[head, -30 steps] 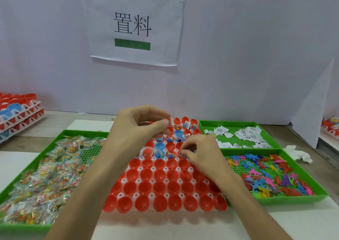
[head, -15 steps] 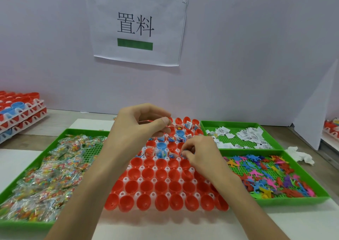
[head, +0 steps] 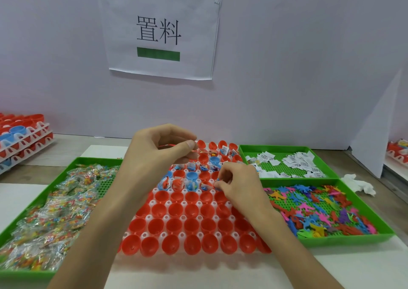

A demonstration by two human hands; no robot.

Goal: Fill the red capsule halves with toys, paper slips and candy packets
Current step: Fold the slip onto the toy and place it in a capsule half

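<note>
Far rows of red capsule halves (head: 191, 211) look filled; four near rows are empty. Left hand (head: 159, 154) pinches a thin red piece (head: 168, 145); right hand (head: 239, 186) pinches a small blue piece (head: 217, 180).

Two hands: the left hand (head: 154, 156) pinches one thin red piece (head: 167, 145), the right hand (head: 239, 188) one small blue toy (head: 217, 179). Three green trays (head: 97, 160): one of candy packets (head: 50, 218) outside the left hand, one of paper slips (head: 295, 162) and one of toy figures (head: 320, 211) outside the right. One white rack (head: 167, 202) of red capsule halves (head: 192, 224), four unfilled rows nearer than the hands, perhaps eight per row. One tissue (head: 357, 183) further right.
</note>
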